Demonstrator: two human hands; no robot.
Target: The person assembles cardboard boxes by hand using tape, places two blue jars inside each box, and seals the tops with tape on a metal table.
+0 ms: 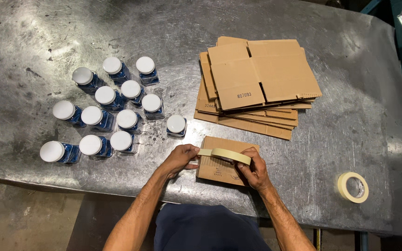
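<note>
A small brown cardboard box [219,173] stands on the steel table near its front edge. My right hand [253,171] grips a cream roll of masking tape [231,155] over the box. My left hand [180,159] pinches the loose end of the tape at the box's left side, and a strip stretches between my two hands across the box top.
Several blue jars with white lids [110,97] stand grouped at the left of the metal table [350,102]. A stack of flattened cardboard boxes [257,79] lies behind the small box. A second roll of tape [352,187] lies at the front right.
</note>
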